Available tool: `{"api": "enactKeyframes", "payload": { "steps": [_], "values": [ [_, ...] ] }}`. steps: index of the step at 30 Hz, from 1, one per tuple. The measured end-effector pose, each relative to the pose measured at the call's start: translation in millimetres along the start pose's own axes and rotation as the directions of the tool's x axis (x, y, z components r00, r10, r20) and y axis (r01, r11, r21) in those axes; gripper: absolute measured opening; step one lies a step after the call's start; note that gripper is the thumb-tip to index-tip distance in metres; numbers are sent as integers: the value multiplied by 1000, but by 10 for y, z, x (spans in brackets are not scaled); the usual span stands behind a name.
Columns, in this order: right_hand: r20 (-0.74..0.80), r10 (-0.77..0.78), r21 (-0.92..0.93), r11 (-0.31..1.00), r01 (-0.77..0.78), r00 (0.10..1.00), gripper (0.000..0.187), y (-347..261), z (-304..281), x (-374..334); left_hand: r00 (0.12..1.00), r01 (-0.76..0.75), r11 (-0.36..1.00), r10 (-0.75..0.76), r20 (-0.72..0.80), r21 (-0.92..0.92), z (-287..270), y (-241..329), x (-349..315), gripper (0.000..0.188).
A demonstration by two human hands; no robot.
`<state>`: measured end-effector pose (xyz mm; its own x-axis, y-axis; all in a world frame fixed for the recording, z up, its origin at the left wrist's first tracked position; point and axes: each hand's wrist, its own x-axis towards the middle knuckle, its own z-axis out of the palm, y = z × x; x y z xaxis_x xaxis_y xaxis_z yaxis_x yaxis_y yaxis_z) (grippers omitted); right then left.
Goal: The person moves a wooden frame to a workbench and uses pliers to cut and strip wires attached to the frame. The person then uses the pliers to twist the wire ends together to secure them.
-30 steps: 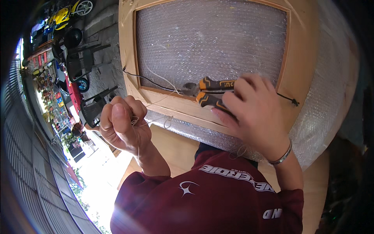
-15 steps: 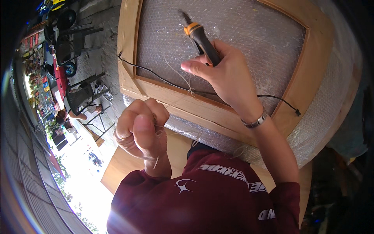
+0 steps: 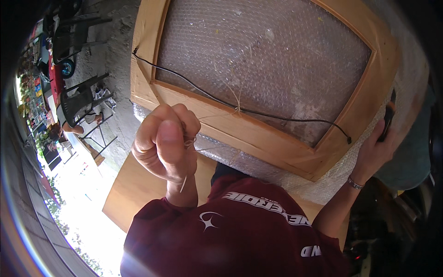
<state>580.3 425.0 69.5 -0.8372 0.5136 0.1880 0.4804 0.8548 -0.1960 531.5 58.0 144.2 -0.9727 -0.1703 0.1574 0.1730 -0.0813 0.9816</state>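
My left hand [image 3: 166, 143] is closed in a fist, gripping a thin pale string [image 3: 207, 116]. That string runs to a knot tied round a black cord [image 3: 194, 91], and two loose ends rise above the knot. The cord stretches across the wooden frame [image 3: 226, 121], fixed on it at both ends. Inside the frame lies bubble wrap [image 3: 258, 51]. Out past the frame's right side, my right hand [image 3: 374, 147] holds pliers [image 3: 390, 115] with black and orange handles; their jaws are hard to make out here.
A plywood board [image 3: 127, 196] lies below the frame on the left. Black chairs [image 3: 76, 104] stand on the concrete floor at the far left, with a seated person [image 3: 76, 129] beyond. A bluish-grey rounded thing [image 3: 408, 157] is near my right hand.
My right hand has swung from above the frame to its right side, carrying the pliers. My left hand keeps its grip on the string. The view has shifted slightly.
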Motion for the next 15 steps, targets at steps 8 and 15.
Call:
{"api": "enactKeyframes", "payload": {
  "steps": [8, 15],
  "values": [
    [62, 48, 267, 962, -63, 997, 19, -3, -114, -660, 997, 23, 1000, -25, 73, 18, -23, 43, 41, 33],
    [788, -340, 512, -103, -853, 514, 26, -2022, 10, -1255, 1000, -26, 999, 27, 5, -34, 59, 29, 57, 35]
  ]
}}
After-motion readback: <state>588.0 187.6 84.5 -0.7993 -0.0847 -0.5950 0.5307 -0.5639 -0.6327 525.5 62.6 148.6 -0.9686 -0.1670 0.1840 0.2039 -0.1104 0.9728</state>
